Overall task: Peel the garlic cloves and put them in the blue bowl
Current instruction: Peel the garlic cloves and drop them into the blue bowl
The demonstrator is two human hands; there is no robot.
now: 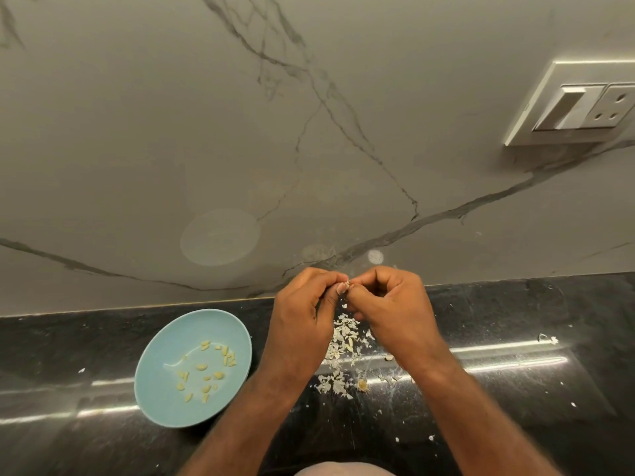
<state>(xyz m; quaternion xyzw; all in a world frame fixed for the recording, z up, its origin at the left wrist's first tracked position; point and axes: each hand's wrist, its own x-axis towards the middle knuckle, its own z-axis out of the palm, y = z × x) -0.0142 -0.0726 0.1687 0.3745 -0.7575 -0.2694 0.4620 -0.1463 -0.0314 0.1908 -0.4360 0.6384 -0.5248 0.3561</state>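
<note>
My left hand point(304, 316) and my right hand point(391, 310) meet above the black counter, fingertips together. Between them they pinch a small garlic clove point(347, 284), of which only a pale sliver shows. The blue bowl point(161, 383) stands on the counter to the left of my left forearm. Several peeled yellowish cloves point(206, 369) lie scattered on its bottom. Below my hands a heap of white garlic skins point(342, 345) lies on the counter.
The black counter point(515, 389) runs left to right, with stray skin flakes to the right. A grey marble wall point(240, 149) rises directly behind it. A white switch and socket plate point(580, 104) sits on the wall at upper right.
</note>
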